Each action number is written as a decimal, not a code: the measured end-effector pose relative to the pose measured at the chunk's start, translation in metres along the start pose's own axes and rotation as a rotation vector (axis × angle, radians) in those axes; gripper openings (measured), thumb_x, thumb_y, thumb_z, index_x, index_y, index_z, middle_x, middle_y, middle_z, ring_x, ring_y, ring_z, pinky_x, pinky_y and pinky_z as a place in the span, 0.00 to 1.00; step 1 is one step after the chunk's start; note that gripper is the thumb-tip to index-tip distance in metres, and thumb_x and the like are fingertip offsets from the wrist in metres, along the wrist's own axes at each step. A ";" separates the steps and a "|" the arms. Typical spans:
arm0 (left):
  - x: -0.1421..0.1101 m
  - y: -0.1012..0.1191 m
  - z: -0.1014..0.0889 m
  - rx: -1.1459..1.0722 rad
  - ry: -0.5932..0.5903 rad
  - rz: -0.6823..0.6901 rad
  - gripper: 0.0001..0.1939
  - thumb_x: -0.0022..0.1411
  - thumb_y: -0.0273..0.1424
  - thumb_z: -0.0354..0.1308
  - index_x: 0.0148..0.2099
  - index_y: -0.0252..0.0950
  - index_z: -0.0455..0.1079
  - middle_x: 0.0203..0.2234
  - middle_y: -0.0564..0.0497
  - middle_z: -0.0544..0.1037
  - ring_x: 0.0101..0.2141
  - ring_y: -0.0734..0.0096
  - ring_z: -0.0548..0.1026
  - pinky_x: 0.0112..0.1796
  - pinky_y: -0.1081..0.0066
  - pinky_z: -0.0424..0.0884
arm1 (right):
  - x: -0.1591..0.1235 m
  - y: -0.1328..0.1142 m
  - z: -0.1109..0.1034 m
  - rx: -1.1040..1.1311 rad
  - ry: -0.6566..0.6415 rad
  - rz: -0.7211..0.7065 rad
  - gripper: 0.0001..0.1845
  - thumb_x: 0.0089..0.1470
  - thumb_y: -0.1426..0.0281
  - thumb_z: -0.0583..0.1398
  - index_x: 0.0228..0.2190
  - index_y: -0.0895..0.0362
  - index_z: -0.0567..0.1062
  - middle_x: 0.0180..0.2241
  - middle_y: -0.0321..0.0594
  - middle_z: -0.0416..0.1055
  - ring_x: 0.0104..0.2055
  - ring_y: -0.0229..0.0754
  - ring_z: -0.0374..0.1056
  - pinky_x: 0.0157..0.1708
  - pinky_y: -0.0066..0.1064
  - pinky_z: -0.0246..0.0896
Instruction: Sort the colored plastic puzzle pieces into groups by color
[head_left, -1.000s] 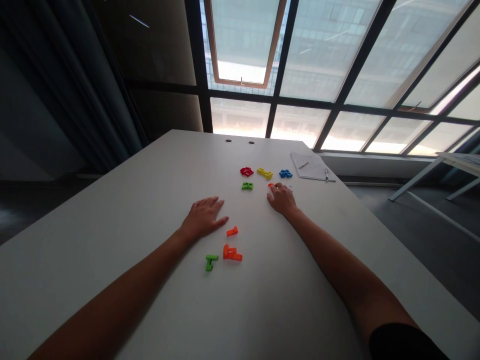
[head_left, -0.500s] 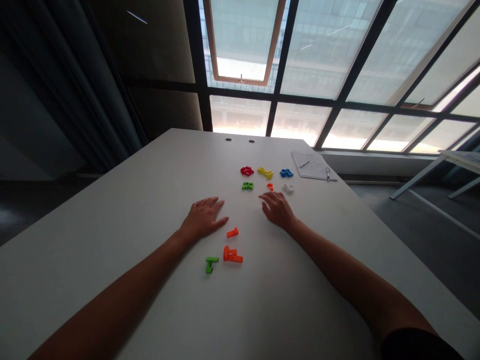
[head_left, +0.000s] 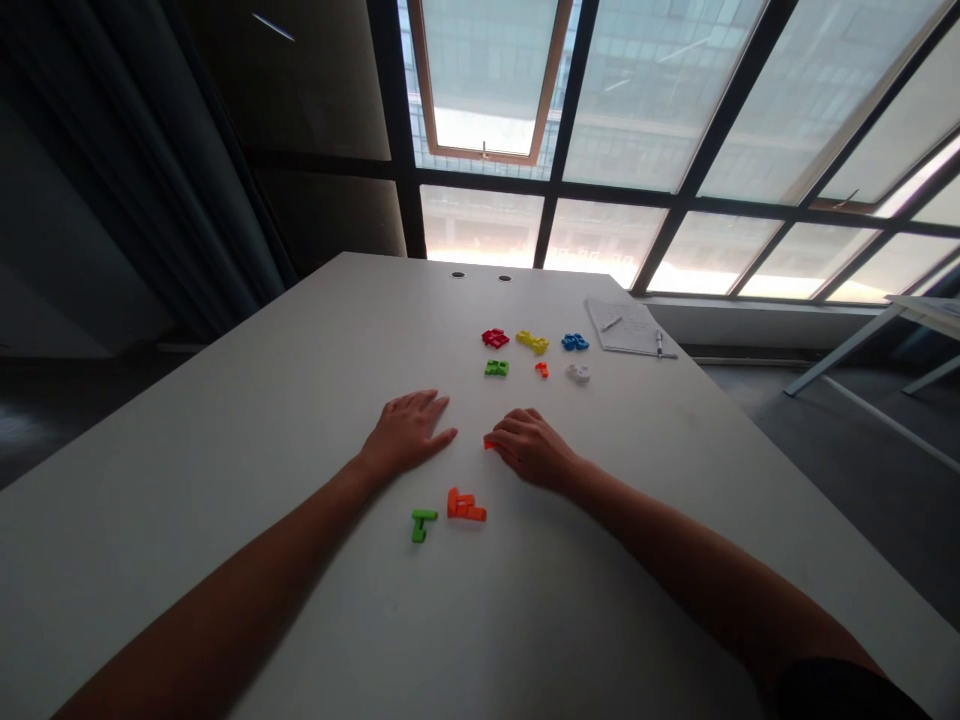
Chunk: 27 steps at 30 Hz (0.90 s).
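My right hand rests on the white table with curled fingers over a small orange plastic puzzle piece, most of which is hidden. My left hand lies flat and holds nothing. Just below it are an orange block cluster and a green T-shaped piece. Further off stand a red piece, a yellow piece, a blue piece, a green piece, a tiny orange piece and a white piece.
The white table ends at a far edge with several small holes. A sheet of paper and a pen lie at its far right. Large windows stand beyond, and a separate table stands to the right.
My right hand has slid left and toward me, reaching the orange piece. That piece has moved right and away from me, out from near my left hand, which has stayed still.
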<state>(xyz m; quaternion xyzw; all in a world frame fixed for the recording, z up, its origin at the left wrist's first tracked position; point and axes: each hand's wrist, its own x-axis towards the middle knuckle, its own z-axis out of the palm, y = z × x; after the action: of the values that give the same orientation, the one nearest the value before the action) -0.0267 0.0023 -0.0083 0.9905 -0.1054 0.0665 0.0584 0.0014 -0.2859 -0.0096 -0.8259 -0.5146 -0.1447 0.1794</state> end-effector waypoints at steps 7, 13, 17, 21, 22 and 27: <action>0.001 -0.004 0.006 0.012 0.033 -0.002 0.34 0.71 0.55 0.50 0.71 0.45 0.67 0.70 0.42 0.68 0.68 0.47 0.65 0.66 0.48 0.61 | -0.016 0.091 -0.008 -0.139 0.078 0.469 0.09 0.68 0.68 0.63 0.48 0.57 0.80 0.41 0.45 0.80 0.43 0.47 0.73 0.47 0.36 0.66; 0.001 -0.002 0.007 0.006 0.056 -0.005 0.33 0.71 0.54 0.51 0.70 0.45 0.68 0.69 0.43 0.69 0.67 0.47 0.66 0.65 0.49 0.62 | -0.003 0.116 -0.003 -0.169 0.072 0.562 0.09 0.67 0.66 0.64 0.43 0.57 0.82 0.46 0.47 0.78 0.44 0.46 0.73 0.47 0.34 0.66; 0.001 -0.001 0.007 -0.004 0.074 -0.007 0.32 0.70 0.53 0.52 0.69 0.45 0.69 0.68 0.42 0.70 0.66 0.47 0.68 0.65 0.48 0.62 | 0.004 0.116 -0.001 -0.308 0.052 0.579 0.14 0.70 0.65 0.59 0.49 0.57 0.82 0.50 0.51 0.76 0.50 0.51 0.70 0.51 0.38 0.63; 0.002 -0.001 0.008 -0.014 0.085 -0.008 0.32 0.70 0.52 0.52 0.69 0.45 0.69 0.68 0.42 0.70 0.66 0.47 0.68 0.65 0.47 0.62 | 0.008 0.116 -0.004 -0.396 0.028 0.601 0.17 0.70 0.64 0.57 0.51 0.56 0.81 0.51 0.52 0.75 0.53 0.55 0.67 0.54 0.43 0.59; 0.002 -0.001 0.008 -0.013 0.083 -0.008 0.32 0.70 0.52 0.52 0.69 0.44 0.69 0.68 0.42 0.70 0.66 0.46 0.68 0.65 0.47 0.62 | 0.008 0.117 -0.005 -0.399 0.028 0.606 0.17 0.70 0.64 0.57 0.53 0.56 0.81 0.51 0.52 0.75 0.53 0.55 0.66 0.54 0.43 0.59; 0.001 -0.002 0.008 -0.013 0.071 -0.012 0.32 0.70 0.53 0.51 0.69 0.45 0.68 0.69 0.43 0.70 0.67 0.46 0.67 0.65 0.46 0.62 | 0.004 0.113 -0.005 -0.389 0.108 0.622 0.23 0.68 0.67 0.58 0.61 0.58 0.74 0.54 0.53 0.73 0.55 0.56 0.65 0.56 0.44 0.57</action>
<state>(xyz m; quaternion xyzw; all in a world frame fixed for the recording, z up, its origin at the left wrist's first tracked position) -0.0239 0.0027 -0.0166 0.9877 -0.0979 0.1008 0.0690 0.1042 -0.3310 -0.0203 -0.9526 -0.1916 -0.2218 0.0815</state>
